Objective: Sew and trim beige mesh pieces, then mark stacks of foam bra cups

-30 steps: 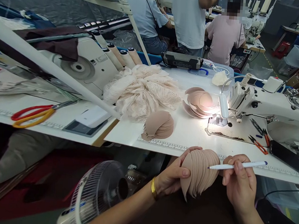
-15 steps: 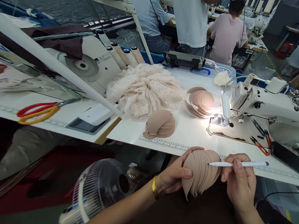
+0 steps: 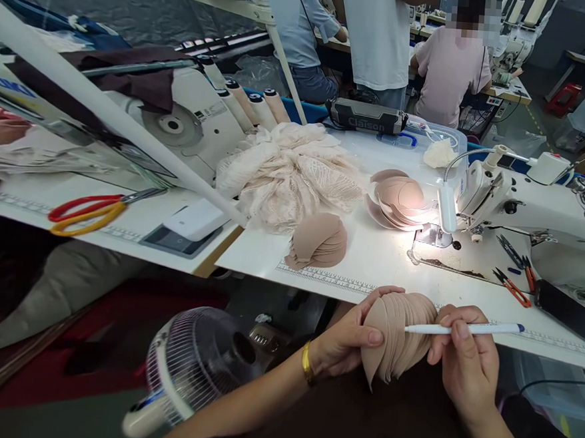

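Fanned out in my left hand (image 3: pixel 349 336) is a stack of beige fabric pieces (image 3: pixel 398 336), with my thumb pressing on the front piece. My right hand (image 3: pixel 468 355) pinches a white marker pen (image 3: pixel 485 328) with a dark end cap, and its tip lies at the face of the stack. The stack is held just in front of the table edge. Another pile of beige fabric pieces (image 3: pixel 318 241) lies on the table by the printed ruler strip. A further pile of curved beige pieces (image 3: pixel 397 198) sits under the lamp.
A sewing machine (image 3: pixel 539 203) stands at the right, with thread snips (image 3: pixel 513 288) and a black phone (image 3: pixel 569 312) beside it. Cream lace (image 3: pixel 296 172) is heaped mid-table. Red-and-yellow scissors (image 3: pixel 90 211) lie left. A fan (image 3: pixel 197 366) stands below. Other people sit and stand beyond.
The view has shifted slightly, so the table things appear a little to the right. The pen tip sits slightly lower and further left against the stack. Both hands keep their hold.
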The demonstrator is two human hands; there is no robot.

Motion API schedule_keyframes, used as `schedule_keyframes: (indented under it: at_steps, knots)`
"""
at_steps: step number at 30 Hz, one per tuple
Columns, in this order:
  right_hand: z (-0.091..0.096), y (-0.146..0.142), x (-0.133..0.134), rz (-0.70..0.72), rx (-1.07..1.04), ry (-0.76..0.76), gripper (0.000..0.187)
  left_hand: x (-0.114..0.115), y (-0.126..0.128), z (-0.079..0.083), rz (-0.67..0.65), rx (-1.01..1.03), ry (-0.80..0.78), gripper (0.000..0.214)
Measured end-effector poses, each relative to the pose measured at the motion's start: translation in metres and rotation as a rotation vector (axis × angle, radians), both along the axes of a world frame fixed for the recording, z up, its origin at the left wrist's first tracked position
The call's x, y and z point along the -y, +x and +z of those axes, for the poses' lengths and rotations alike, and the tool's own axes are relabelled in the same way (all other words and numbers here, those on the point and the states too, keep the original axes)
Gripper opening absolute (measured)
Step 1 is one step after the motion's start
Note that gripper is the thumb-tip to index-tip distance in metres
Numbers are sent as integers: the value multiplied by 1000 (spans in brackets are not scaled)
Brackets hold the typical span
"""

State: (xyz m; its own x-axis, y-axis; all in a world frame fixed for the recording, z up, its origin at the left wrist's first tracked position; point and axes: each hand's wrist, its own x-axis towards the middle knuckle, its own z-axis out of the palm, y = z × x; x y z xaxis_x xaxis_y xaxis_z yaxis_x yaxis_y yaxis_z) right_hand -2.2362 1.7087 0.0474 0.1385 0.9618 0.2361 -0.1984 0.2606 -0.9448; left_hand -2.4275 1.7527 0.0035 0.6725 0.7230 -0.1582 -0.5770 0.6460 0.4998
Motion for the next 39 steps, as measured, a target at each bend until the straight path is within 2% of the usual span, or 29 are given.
schedule_keyframes:
  at_steps: [5,12,18,24,28,34,39]
  knots:
    - [2,2,-3,-51,18,29,20,0,0,0,-18,7,12,72]
    - [-3,-1,-3,26,48,-10,17,1,0,2,-37,21,23,70]
    - [1,1,-4,-19,32,3,20,2,1,1,-33,7,15,70]
    - [-1,-1,-1,44,49,-25,18,1,1,5,-37,13,10,70]
    - [2,0,-2,17,31,21,20,1,0,4,-35,-2,-5,71]
    - [-3,2,3,64,157,21,17,1,2,7,-29,-18,3,71]
    - [-2,2,2,66,115,11,19,0,3,8,-34,-30,6,72]
